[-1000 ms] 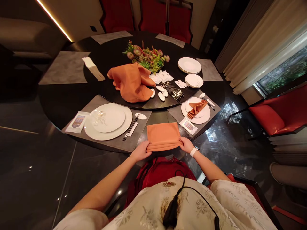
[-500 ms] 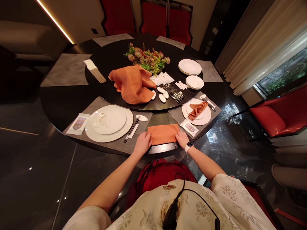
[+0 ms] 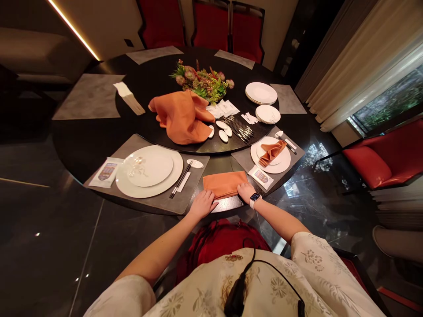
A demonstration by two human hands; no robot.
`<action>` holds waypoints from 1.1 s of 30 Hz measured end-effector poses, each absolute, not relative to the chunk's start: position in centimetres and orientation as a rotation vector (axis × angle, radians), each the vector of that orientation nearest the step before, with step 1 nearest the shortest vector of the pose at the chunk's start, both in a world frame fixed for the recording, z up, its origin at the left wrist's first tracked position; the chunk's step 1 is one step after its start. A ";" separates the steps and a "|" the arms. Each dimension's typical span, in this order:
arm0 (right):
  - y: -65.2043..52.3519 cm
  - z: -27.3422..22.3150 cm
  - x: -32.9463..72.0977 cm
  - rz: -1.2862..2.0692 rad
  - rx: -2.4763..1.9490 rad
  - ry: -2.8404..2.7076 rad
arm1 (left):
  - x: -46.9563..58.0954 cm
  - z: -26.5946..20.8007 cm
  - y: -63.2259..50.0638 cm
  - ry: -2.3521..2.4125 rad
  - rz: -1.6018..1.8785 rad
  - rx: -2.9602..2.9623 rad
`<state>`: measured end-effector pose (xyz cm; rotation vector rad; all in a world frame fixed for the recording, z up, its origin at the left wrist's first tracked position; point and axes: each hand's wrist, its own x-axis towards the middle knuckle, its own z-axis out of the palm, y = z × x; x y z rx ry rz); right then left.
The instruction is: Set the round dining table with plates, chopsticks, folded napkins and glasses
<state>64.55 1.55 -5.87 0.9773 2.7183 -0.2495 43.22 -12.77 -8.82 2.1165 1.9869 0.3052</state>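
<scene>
A folded orange cloth napkin (image 3: 224,181) lies flat as a rectangle at the table's near edge, in front of me. At its near left corner, my left hand (image 3: 202,204) has its fingers closed on the cloth's edge, thumb toward me. My right hand (image 3: 246,193), with a watch on the wrist, grips the near right part of the same edge. Left of the napkin stands a place setting with a large white plate (image 3: 122,187), a smaller plate (image 3: 155,165) on it, and black chopsticks (image 3: 180,180). To its right, another plate (image 3: 282,166) bears a pleated orange napkin (image 3: 271,152).
On the raised round centre are a heap of orange cloth (image 3: 183,116), a flower arrangement (image 3: 206,81), several chopsticks (image 3: 238,128), small white rests (image 3: 223,136) and stacked plates (image 3: 261,92). White packets (image 3: 105,172) lie by the settings. Red chairs (image 3: 211,26) surround the table.
Both hands have shifted from the napkin's side edges to its near edge, moving toward me. The right hand has also moved slightly left. The napkin stays in nearly the same place.
</scene>
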 end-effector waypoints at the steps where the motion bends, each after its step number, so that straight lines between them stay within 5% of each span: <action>1: 2.0 -5.7 64.3 -0.256 0.985 2.715 | 43.4 -8.7 -12.7 2.016 0.290 2.098; 7: 3.7 -4.3 64.9 -0.382 0.967 2.703 | 41.3 -6.7 -11.2 2.027 0.434 1.784; 16: -2.3 -5.9 68.3 -1.318 0.603 2.850 | 36.5 -6.8 -7.0 1.796 0.852 1.251; 24: -2.7 -9.6 66.9 -1.726 1.126 2.368 | 41.5 -8.7 -7.1 2.249 0.884 1.654; 33: -1.1 -8.5 66.3 -2.259 1.286 1.705 | 42.5 -12.8 -10.9 1.755 0.666 2.224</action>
